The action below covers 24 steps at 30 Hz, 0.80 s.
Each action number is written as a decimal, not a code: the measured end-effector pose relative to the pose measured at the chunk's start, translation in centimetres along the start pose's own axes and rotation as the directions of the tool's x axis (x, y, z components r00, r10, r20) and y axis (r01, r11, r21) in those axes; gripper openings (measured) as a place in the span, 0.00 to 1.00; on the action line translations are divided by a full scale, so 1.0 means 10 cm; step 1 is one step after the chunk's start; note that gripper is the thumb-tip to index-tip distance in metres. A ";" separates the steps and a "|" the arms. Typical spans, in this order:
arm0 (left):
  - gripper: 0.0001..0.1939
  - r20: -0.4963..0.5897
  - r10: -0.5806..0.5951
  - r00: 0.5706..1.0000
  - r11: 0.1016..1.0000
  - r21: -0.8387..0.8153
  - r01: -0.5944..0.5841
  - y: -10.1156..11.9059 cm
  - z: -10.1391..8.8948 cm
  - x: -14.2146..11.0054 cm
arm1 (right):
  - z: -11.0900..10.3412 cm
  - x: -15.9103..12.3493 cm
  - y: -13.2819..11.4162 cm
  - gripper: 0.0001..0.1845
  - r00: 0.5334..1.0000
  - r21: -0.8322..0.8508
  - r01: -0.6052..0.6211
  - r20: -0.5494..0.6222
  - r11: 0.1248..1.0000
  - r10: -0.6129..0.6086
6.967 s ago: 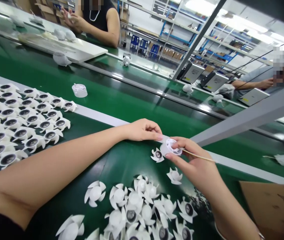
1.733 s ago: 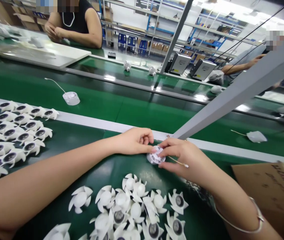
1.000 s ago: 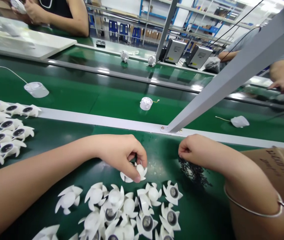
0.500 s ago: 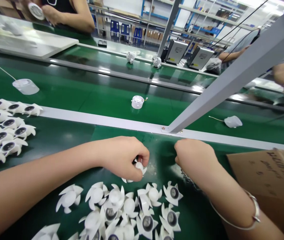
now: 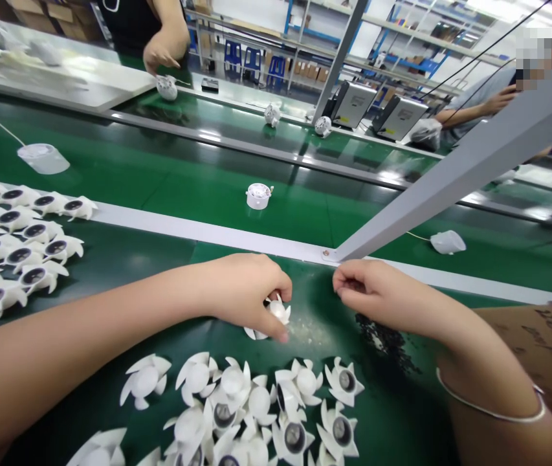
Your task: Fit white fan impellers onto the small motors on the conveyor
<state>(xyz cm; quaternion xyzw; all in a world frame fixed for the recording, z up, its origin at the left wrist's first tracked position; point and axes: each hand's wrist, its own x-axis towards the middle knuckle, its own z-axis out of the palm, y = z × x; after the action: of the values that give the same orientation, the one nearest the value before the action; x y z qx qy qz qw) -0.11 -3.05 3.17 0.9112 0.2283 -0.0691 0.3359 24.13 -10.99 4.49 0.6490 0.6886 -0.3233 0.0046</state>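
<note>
My left hand (image 5: pixel 244 288) pinches a white fan wheel (image 5: pixel 278 311) near the far edge of the table (image 5: pixel 134 259), a second wheel (image 5: pixel 255 334) partly hidden beside it. My right hand (image 5: pixel 385 291) curls by small dark pieces (image 5: pixel 395 349), contents unclear. Light, even pressure should suit thin blades.

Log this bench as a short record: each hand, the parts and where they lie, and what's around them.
left hand: holding a white fan impeller at its fingertips
right hand: fingers curled near small dark parts; grip unclear
loose heap: impellers, some showing dark centres
left side: rows of impellers, dark centres up
green belt: three white round housings, spaced apart
right side: cardboard box, marked
</note>
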 end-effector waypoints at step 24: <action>0.20 -0.342 0.113 0.933 0.932 0.362 0.019 -0.06 0.20 0.15 | 0.28 0.11 -0.29 0.01 0.990 0.532 0.133 -0.031 0.836 -0.138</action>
<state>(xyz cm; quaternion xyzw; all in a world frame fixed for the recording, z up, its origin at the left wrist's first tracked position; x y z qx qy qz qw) 0.97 -3.36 0.85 0.9596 0.2467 0.0652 0.1183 20.22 -11.12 3.02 0.5731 0.6161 -0.5037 -0.1955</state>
